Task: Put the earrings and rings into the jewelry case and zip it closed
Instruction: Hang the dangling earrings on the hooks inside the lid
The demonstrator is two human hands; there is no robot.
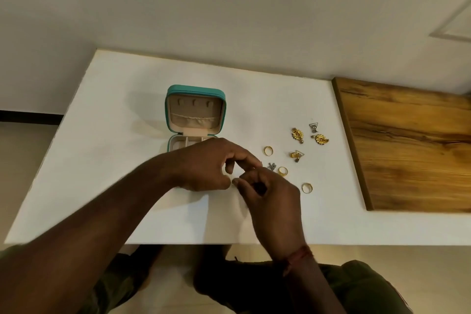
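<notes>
At frame centre, the teal jewelry case (195, 109) stands open on the white table (114, 135), its lid upright. In front of it the left hand (211, 163) and right hand (272, 199) meet with curled fingertips touching; I cannot tell whether they pinch anything. To the right lie three gold rings (268, 150) and several earrings (297, 133), near a wooden board (413, 148).

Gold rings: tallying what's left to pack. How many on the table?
3 gold rings: one right of the jewelry case, one by the right hand, one nearest the front edge of the table. The left hand or right may hide another.
</notes>
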